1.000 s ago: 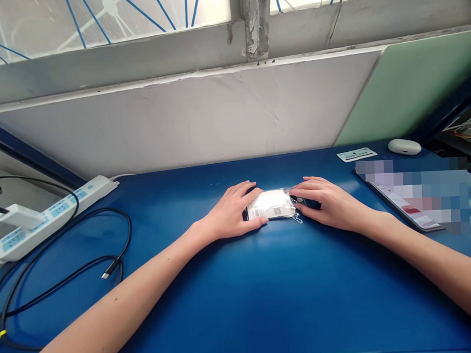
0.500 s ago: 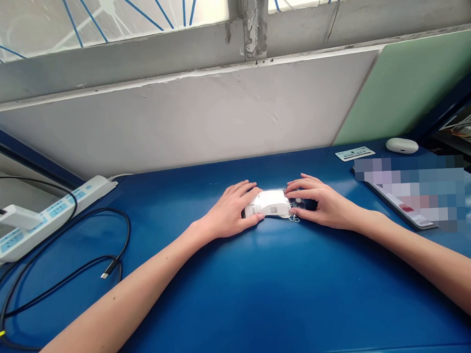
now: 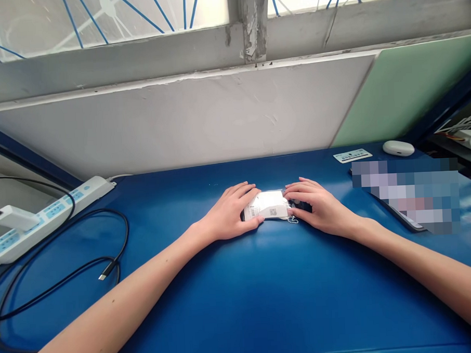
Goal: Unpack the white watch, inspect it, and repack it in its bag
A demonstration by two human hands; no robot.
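A small clear packet with a white label (image 3: pixel 271 203) printed with a QR code lies flat in the middle of the blue table. At its left end, my left hand (image 3: pixel 235 210) is closed on it, thumb on the near edge and fingers over the far edge. My right hand (image 3: pixel 318 201) pinches the opposite end between thumb and fingers. Something dark shows under the right palm, and I cannot make out what it is. A short bead chain (image 3: pixel 293 221) pokes out by the right thumb.
On the left lie a white power strip (image 3: pixel 52 215) with a plugged-in adapter (image 3: pixel 16 218) and a looped black cable (image 3: pixel 110 268). To the right are a tablet-like device (image 3: pixel 407 218), partly blurred out, a card (image 3: pixel 352 156) and a white earbud case (image 3: pixel 398 148). A wall (image 3: pixel 202 120) stands behind.
My right hand has shifted very slightly left, and the view has turned a little. Both hands stay on the packet, which has barely moved.
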